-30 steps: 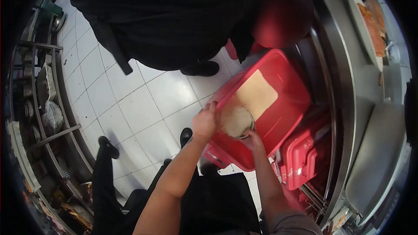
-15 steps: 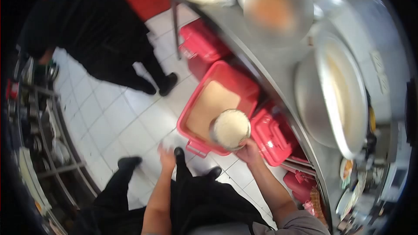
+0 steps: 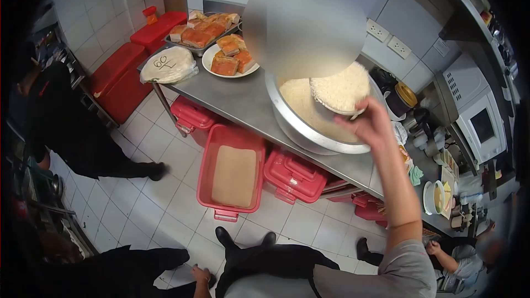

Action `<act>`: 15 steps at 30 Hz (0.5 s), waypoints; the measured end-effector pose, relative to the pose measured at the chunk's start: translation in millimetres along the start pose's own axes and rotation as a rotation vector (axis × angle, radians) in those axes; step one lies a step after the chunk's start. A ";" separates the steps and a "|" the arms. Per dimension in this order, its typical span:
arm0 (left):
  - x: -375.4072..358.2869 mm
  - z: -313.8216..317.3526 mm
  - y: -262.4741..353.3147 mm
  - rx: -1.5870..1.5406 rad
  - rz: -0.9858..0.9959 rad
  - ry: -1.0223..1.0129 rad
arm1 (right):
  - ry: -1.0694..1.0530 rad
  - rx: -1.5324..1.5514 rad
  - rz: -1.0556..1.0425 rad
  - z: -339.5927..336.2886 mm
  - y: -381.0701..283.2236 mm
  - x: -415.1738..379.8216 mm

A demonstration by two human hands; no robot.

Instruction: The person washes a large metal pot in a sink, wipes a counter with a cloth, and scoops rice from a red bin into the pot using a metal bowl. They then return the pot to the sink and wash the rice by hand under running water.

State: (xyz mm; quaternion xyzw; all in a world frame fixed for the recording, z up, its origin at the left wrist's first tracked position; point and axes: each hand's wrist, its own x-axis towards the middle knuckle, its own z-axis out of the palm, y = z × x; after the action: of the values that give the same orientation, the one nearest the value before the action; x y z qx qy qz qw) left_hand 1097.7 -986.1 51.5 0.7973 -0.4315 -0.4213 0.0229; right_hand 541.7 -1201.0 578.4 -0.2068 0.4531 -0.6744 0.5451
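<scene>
My right hand [image 3: 371,124] grips the near rim of a round bowl [image 3: 353,112] filled with white rice grains [image 3: 341,89]. It holds the bowl over a wide metal basin [image 3: 282,111], where pale grains [image 3: 306,99] lie inside. A blurred patch hides the basin's far side. My left hand [image 3: 203,275] hangs low at my side near the bottom edge, its fingers loosely apart with nothing visible in them. On the floor in front of me stands an uncovered red bin [image 3: 203,179] with a flat tan layer [image 3: 234,176] in it.
Lidded red bins [image 3: 295,176] stand under the steel counter [image 3: 221,99]. On it are a tray of orange-brown slabs [image 3: 201,36], a plate of similar pieces [image 3: 234,58] and a marked plastic bag [image 3: 168,65]. People in dark clothes [image 3: 72,127] are at left; another person [image 3: 464,259] is at right.
My right hand has raised the rice-filled bowl from over the uncovered red bin to above the metal basin. My left hand has drawn back and down. The view has turned toward the counter.
</scene>
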 end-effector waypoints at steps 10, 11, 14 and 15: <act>100.1 -21.2 143.0 -0.009 0.411 0.139 | 0.257 -2.221 -1.265 -49.3 -17.1 70.5; 104.4 -23.5 160.5 -0.047 0.411 0.110 | 0.275 -2.231 -1.344 -44.4 -22.1 69.9; 128.9 -20.0 190.2 -0.021 0.491 0.142 | 0.277 -1.727 -1.308 -3.6 -10.3 61.4; 133.8 -21.1 203.6 -0.037 0.476 0.142 | 0.299 -1.641 -1.403 18.5 3.4 51.8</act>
State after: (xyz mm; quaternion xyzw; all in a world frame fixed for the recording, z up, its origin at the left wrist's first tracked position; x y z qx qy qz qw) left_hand 1012.6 -1215.2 59.3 0.7004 -0.5965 -0.3548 0.1665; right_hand 541.3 -1255.9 573.8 -0.6362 0.6081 -0.3458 -0.3256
